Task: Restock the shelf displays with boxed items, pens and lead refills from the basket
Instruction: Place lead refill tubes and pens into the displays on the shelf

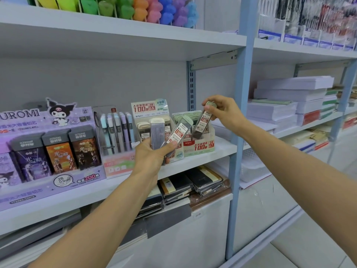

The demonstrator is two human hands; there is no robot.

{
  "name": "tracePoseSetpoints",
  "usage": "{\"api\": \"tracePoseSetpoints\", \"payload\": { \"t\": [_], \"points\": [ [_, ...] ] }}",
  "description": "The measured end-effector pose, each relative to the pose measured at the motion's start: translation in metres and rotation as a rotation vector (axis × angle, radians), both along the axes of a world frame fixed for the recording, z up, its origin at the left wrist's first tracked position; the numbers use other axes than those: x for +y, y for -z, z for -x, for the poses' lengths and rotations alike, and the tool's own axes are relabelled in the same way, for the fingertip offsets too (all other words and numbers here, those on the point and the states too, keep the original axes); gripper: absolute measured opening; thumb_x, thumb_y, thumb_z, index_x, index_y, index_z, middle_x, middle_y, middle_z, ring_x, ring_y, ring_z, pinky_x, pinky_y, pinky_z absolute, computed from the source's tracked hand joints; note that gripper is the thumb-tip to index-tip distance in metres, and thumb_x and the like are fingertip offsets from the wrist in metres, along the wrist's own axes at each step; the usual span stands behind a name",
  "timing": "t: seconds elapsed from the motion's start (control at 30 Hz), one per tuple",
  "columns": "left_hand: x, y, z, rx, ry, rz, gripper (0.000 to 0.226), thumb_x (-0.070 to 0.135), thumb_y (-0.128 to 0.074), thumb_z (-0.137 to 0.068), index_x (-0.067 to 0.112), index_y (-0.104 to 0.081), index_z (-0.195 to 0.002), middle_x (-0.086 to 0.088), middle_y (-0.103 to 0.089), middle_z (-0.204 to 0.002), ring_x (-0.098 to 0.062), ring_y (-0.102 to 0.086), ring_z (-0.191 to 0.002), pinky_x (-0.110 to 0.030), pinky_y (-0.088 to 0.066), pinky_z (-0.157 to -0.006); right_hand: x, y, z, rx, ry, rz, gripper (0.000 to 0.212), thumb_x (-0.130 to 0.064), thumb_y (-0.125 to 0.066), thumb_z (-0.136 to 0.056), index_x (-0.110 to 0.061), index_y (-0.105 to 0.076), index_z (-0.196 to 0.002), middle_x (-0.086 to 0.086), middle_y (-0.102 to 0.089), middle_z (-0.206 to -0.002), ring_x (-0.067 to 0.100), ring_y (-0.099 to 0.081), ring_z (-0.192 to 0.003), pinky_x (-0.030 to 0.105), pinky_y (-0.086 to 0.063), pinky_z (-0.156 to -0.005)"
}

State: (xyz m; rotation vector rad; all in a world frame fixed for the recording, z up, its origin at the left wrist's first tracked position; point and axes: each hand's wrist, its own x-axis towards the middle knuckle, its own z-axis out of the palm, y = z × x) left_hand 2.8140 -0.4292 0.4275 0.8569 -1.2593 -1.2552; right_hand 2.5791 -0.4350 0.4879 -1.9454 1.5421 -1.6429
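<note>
My left hand grips two lead refill cases in front of the middle shelf: a cream-capped one and a green-capped 0.7 one. My right hand pinches the top of a third 0.7 lead refill case, its lower end inside the green 0.7 display box on the shelf. Beside it stands the 0.5 lead display box. The basket is out of view.
A purple Kuromi lead display and a pink stand of pastel pencils fill the shelf's left. A blue upright post borders the bay. Paper reams lie on the right shelves. Notebooks are stacked on the shelf below.
</note>
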Motion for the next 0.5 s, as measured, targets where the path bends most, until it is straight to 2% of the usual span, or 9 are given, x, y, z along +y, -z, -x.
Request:
{"api": "tracePoseSetpoints", "payload": {
  "t": [0.1, 0.17, 0.27, 0.4, 0.5],
  "points": [
    [-0.002, -0.003, 0.003, 0.01, -0.001, -0.001, 0.027, 0.015, -0.081, -0.075, 0.022, -0.064, -0.094, 0.005, -0.075, -0.079, -0.003, -0.068, -0.06, -0.017, -0.05, -0.047, -0.002, -0.003, 0.008, -0.013, 0.03, 0.034, 0.012, -0.009, -0.057, -0.096, -0.006, -0.064, -0.105, 0.009, -0.066, -0.092, 0.019, -0.065, -0.085, 0.025, -0.055, -0.069],
    [-0.004, -0.004, 0.004, 0.013, -0.006, 0.0, 0.026, 0.015, -0.081, -0.075, 0.021, -0.064, -0.094, 0.005, -0.074, -0.08, -0.003, -0.069, -0.061, -0.017, -0.049, -0.046, -0.004, -0.002, 0.012, -0.019, 0.036, 0.025, 0.012, -0.009, -0.056, -0.096, -0.008, -0.064, -0.105, 0.01, -0.066, -0.095, 0.021, -0.065, -0.089, 0.025, -0.055, -0.071],
    [-0.005, -0.003, 0.006, 0.014, -0.007, 0.0, 0.025, 0.014, -0.08, -0.076, 0.019, -0.064, -0.095, 0.002, -0.074, -0.082, -0.006, -0.068, -0.061, -0.017, -0.05, -0.047, -0.006, 0.0, 0.009, 0.027, -0.014, -0.016, 0.014, -0.01, -0.054, -0.097, -0.008, -0.064, -0.108, 0.006, -0.066, -0.097, 0.014, -0.063, -0.088, 0.017, -0.051, -0.067],
    [-0.005, 0.0, 0.007, 0.01, -0.003, -0.005, 0.025, 0.014, -0.08, -0.076, 0.017, -0.064, -0.096, -0.001, -0.074, -0.084, -0.006, -0.065, -0.06, -0.019, -0.052, -0.049, -0.009, -0.004, 0.002, 0.043, -0.075, 0.003, 0.016, -0.01, -0.054, -0.097, -0.008, -0.065, -0.109, 0.0, -0.065, -0.095, 0.0, -0.063, -0.079, 0.015, -0.05, -0.065],
    [-0.006, 0.001, 0.006, 0.01, -0.001, -0.009, 0.025, 0.014, -0.08, -0.075, 0.018, -0.064, -0.093, -0.001, -0.074, -0.085, -0.011, -0.067, -0.067, -0.022, -0.053, -0.053, -0.011, -0.001, -0.002, 0.096, -0.087, -0.094, 0.016, -0.013, -0.055, -0.097, -0.013, -0.065, -0.109, -0.001, -0.066, -0.099, 0.009, -0.065, -0.091, 0.023, -0.055, -0.072]
  ]
}}
